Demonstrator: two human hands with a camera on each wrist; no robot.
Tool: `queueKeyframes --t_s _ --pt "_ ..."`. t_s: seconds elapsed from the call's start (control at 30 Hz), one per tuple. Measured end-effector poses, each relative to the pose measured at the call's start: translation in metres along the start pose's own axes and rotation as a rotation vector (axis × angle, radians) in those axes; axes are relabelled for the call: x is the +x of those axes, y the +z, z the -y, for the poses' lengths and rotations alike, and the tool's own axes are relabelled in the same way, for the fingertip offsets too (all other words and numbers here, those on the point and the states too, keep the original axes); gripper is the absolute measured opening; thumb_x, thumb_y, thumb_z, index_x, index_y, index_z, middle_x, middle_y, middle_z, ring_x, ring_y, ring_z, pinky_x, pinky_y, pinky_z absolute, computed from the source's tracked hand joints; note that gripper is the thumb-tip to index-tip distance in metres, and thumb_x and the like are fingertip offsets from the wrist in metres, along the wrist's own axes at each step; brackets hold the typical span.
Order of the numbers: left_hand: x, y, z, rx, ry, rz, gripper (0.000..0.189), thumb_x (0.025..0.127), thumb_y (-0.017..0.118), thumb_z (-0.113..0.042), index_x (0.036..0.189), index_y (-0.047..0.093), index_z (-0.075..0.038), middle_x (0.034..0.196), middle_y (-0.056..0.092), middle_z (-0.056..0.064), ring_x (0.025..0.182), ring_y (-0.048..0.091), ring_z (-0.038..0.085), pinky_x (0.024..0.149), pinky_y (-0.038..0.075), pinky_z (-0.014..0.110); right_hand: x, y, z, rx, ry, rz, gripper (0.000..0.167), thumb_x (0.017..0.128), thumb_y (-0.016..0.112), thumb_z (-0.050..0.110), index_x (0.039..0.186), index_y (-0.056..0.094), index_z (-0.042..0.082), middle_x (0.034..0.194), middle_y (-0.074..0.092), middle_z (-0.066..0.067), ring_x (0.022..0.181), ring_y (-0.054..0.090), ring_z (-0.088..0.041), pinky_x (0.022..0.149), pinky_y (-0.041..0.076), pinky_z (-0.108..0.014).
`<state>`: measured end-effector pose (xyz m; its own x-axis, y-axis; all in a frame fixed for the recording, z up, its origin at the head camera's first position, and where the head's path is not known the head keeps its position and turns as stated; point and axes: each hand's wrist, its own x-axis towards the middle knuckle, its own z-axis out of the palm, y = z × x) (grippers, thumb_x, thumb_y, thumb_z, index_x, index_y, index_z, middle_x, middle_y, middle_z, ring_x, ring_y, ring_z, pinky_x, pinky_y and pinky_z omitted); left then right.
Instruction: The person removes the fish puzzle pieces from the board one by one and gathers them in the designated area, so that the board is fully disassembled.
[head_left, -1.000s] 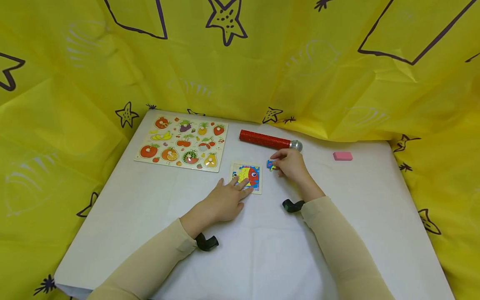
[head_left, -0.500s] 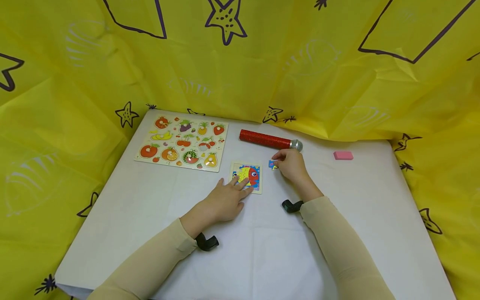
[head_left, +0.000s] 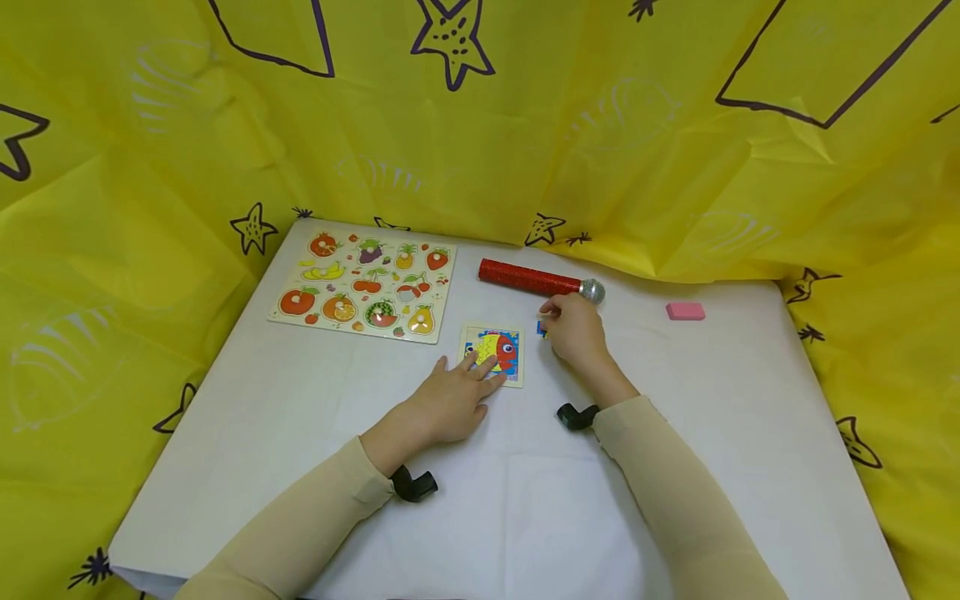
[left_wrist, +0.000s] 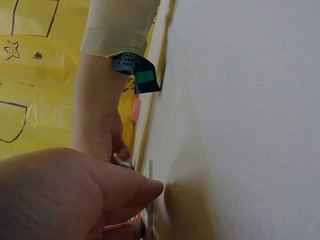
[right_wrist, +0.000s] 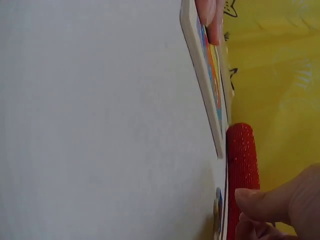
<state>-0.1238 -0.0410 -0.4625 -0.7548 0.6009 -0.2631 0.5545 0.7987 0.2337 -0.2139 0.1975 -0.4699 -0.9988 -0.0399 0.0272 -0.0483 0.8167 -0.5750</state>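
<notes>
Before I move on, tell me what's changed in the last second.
The right hand has shifted slightly left and now covers more of the puzzle piece; whether it has a grip, I can't tell. The left hand stays on the fish puzzle. The microphone, fruit board and pink block lie as they were.

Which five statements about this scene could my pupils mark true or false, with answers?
1. The left hand touches the fish puzzle. True.
2. The microphone is blue. False: the microphone is red and silver.
3. The fruit board lies left of the fish puzzle. True.
4. The pink block lies on the fruit board. False: the pink block lies right of the right hand.
5. A small puzzle piece shows beside the right hand. True.
</notes>
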Motion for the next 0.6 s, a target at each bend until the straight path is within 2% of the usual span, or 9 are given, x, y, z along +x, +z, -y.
queueKeyframes --t_s 0.13,0.3,0.43,0.6 --pt "0.000 0.000 -0.001 0.002 0.003 -0.004 0.057 0.109 0.059 -0.033 0.164 0.048 -0.026 0.176 0.038 0.002 0.164 0.033 0.036 0.125 0.030 0.074 -0.003 0.008 0.018 0.027 -0.091 0.096 0.019 0.098 0.074 0.007 0.116 0.080 0.007 0.111 0.069 -0.013 0.101 0.066 -0.030 0.091 0.056 -0.045" --pt "-0.001 -0.001 0.000 -0.006 0.006 0.001 0.057 0.109 0.059 -0.032 0.164 0.048 -0.026 0.176 0.036 0.002 0.165 0.033 0.036 0.125 0.030 0.074 0.000 0.020 0.039 0.040 -0.187 0.244 0.021 0.101 0.072 0.009 0.120 0.082 0.012 0.110 0.068 -0.008 0.098 0.066 -0.026 0.087 0.056 -0.040" --pt "-0.001 0.000 0.000 -0.017 0.004 0.008 0.057 0.109 0.059 -0.031 0.164 0.047 -0.026 0.177 0.034 0.001 0.165 0.031 0.035 0.125 0.029 0.074 0.002 0.028 0.046 0.027 -0.219 0.327 0.024 0.103 0.070 0.010 0.123 0.082 0.014 0.112 0.067 -0.007 0.099 0.064 -0.024 0.089 0.054 -0.038" --pt "-0.001 -0.001 0.001 -0.010 0.010 0.000 0.057 0.109 0.059 -0.031 0.164 0.048 -0.026 0.177 0.035 0.002 0.165 0.031 0.035 0.124 0.030 0.075 0.003 0.030 0.047 0.013 -0.208 0.353 0.028 0.103 0.068 0.006 0.125 0.082 0.015 0.116 0.066 -0.007 0.107 0.065 -0.024 0.096 0.054 -0.040"
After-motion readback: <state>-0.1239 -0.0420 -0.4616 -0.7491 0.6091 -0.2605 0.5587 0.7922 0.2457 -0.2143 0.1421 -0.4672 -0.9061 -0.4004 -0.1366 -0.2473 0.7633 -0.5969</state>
